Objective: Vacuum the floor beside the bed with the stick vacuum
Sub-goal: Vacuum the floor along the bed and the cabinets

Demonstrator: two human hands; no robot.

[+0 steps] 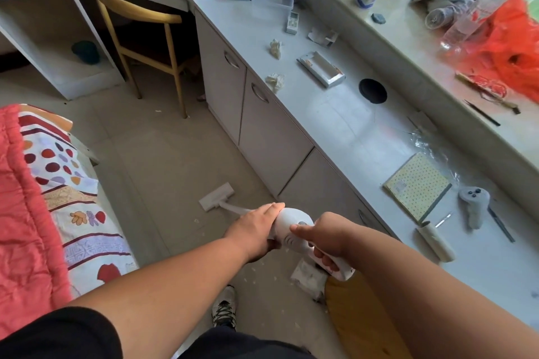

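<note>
Both my hands on the white stick vacuum, floor between bed and table.

Bed (43, 198) lies left; the stick vacuum (288, 227) slants to its flat head on the floor (151, 154). My left hand (256, 227) clasps the rounded body, my right hand (326, 236) wraps the near handle, table (335, 125) right.

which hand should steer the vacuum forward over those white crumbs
Right hand: it grips the stick vacuum by its handle. The left hand only steadies the body.
</note>
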